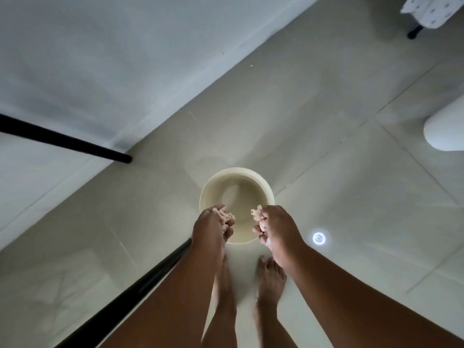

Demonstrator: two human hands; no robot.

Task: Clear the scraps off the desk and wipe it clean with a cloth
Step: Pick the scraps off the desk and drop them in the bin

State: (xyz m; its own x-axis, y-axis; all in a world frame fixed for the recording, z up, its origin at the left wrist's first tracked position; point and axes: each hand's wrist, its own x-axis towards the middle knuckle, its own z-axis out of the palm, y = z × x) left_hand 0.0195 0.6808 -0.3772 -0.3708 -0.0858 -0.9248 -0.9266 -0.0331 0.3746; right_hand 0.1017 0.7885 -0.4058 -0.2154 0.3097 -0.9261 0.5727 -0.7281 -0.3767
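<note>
A cream round bin (261, 183) stands on the tiled floor, seen from straight above, and it looks empty inside. My left hand (209, 228) hovers over the bin's near left rim and grips a clump of pale pinkish scraps (224, 215). My right hand (275, 227) hovers over the near right rim and grips another clump of scraps (257, 213). Both hands have their fingers curled round the scraps. The desk top and any cloth are out of view.
My bare feet (270, 280) stand just behind the bin. Black desk legs run at the left (75, 144) and lower left (140, 290). A wall fills the upper left. A white rounded object (445, 131) is at the right edge, patterned cloth (429, 8) top right.
</note>
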